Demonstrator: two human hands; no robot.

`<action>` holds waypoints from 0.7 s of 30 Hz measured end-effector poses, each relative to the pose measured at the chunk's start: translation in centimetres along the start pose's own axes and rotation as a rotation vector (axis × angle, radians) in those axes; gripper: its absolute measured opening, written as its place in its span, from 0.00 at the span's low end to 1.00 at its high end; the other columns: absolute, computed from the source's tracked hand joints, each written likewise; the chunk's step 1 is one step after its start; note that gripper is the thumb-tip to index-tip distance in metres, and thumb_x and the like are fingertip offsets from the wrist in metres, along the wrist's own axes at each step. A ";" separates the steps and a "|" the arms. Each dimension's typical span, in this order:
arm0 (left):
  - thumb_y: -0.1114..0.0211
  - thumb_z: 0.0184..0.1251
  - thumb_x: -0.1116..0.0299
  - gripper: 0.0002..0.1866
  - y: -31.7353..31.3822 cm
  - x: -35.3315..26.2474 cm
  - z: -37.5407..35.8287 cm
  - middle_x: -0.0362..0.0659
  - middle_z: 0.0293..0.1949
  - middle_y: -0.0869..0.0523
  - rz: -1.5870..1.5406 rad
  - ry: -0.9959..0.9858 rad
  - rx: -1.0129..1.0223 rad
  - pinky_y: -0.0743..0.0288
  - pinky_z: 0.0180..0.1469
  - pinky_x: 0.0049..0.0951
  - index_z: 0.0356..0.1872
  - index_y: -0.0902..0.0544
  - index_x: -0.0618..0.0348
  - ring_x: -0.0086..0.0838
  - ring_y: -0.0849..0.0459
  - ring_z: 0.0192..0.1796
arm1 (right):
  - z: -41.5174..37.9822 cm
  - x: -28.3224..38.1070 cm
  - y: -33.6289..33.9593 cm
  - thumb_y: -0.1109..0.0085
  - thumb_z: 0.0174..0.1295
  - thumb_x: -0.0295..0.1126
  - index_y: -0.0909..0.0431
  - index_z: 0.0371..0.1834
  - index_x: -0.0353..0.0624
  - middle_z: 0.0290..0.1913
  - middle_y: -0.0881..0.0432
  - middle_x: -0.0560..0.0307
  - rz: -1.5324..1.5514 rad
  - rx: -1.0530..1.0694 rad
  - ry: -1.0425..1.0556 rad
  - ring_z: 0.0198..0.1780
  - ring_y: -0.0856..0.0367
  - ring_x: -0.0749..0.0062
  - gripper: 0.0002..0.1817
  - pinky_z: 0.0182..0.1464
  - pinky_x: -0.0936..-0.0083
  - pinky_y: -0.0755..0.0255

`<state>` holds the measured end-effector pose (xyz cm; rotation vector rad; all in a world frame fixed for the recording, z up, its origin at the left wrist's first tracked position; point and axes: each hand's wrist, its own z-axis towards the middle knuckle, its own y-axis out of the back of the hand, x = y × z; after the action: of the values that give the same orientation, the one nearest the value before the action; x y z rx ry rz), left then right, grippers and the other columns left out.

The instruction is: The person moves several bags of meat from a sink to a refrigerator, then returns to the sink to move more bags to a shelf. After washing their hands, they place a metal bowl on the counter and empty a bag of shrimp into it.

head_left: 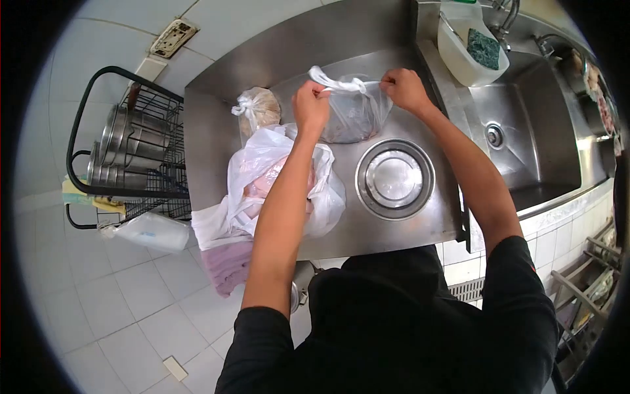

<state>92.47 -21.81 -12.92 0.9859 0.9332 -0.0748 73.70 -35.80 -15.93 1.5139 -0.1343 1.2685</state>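
Note:
Both hands grip the knotted top of a clear plastic bag (354, 118) with dark contents, which rests at the back of the steel counter. My left hand (311, 105) pinches the white twisted end on one side. On the other side, my right hand (405, 90) is closed on the bag's edge. Partly behind my left forearm lies an open white plastic bag (252, 161) with pinkish, meat-like pieces showing. A smaller tied bag (258, 108) of something tan sits further back. Nearest below my right hand is a round steel bowl (395, 178).
A steel sink (518, 125) lies to the right, with a white plastic container (459, 56) and green scouring pad (483, 48) beside it. Left of the steel counter (341, 243), a black wire rack (128, 194) holds steel pots. A purple cloth (226, 266) hangs over the front edge.

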 end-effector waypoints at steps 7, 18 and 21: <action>0.35 0.51 0.78 0.02 2.3 1.4 0.1 0.49 0.26 0.15 0.061 -0.036 -0.121 0.24 0.40 0.37 0.27 0.18 0.63 0.41 0.16 0.30 | -2.9 -0.8 0.3 0.39 0.50 0.33 0.15 0.32 0.41 0.31 0.16 0.44 -0.038 -0.003 -0.083 0.38 0.17 0.47 0.09 0.45 0.58 0.24; 0.33 0.55 0.70 0.11 -0.7 -1.6 0.4 0.50 0.39 0.13 0.087 -0.392 0.145 0.22 0.47 0.37 0.40 0.13 0.57 0.42 0.15 0.42 | -2.1 0.6 -1.6 0.37 0.49 0.27 0.15 0.34 0.42 0.40 0.16 0.47 -0.069 0.007 0.134 0.43 0.19 0.52 0.09 0.54 0.65 0.30; 0.35 0.57 0.67 0.11 -2.0 -2.7 0.7 0.51 0.38 0.13 0.231 -0.342 0.352 0.22 0.47 0.37 0.40 0.13 0.57 0.43 0.14 0.41 | -2.2 1.4 -1.2 0.36 0.49 0.26 0.15 0.34 0.41 0.38 0.16 0.48 0.020 -0.006 0.208 0.42 0.19 0.52 0.08 0.51 0.64 0.28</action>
<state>90.37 -24.42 -12.21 1.3518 0.4951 -0.2108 73.71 -32.93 -16.09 1.3692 -0.0172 1.4320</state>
